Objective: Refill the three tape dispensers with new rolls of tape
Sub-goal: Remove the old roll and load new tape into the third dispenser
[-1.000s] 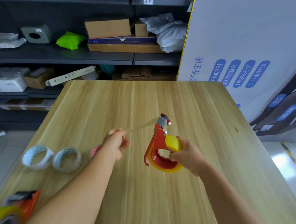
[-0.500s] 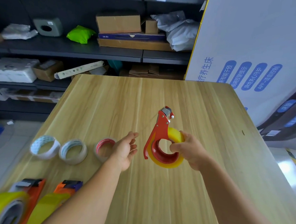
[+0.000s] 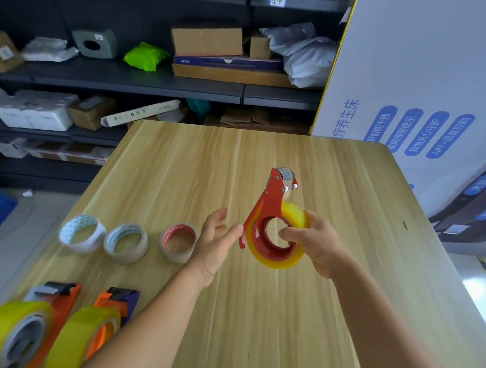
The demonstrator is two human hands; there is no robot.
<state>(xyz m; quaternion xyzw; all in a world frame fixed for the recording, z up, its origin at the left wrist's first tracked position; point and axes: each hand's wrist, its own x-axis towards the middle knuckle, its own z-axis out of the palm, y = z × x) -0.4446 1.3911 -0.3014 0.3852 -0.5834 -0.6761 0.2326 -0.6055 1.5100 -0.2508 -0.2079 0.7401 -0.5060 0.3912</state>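
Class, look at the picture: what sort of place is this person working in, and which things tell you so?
Probably a stockroom or packing area: dark shelves crowded with cardboard boxes and bagged parcels, beside a wooden table with tape dispensers.

One head-worn wide-angle camera is supplying the only view, so nothing is being shared with a second one. It is looking forward and steeply down onto the wooden table, whose near edge is falling below the bottom of the frame while its far edge is sitting just above mid-height. Beyond the table, the lens is facing dark shelving; to the table's right a white printed panel is filling the upper corner. Both forearms are entering from the bottom, showing the camera sitting close above the table's near end. Straight lines are bowing toward the frame's edges.
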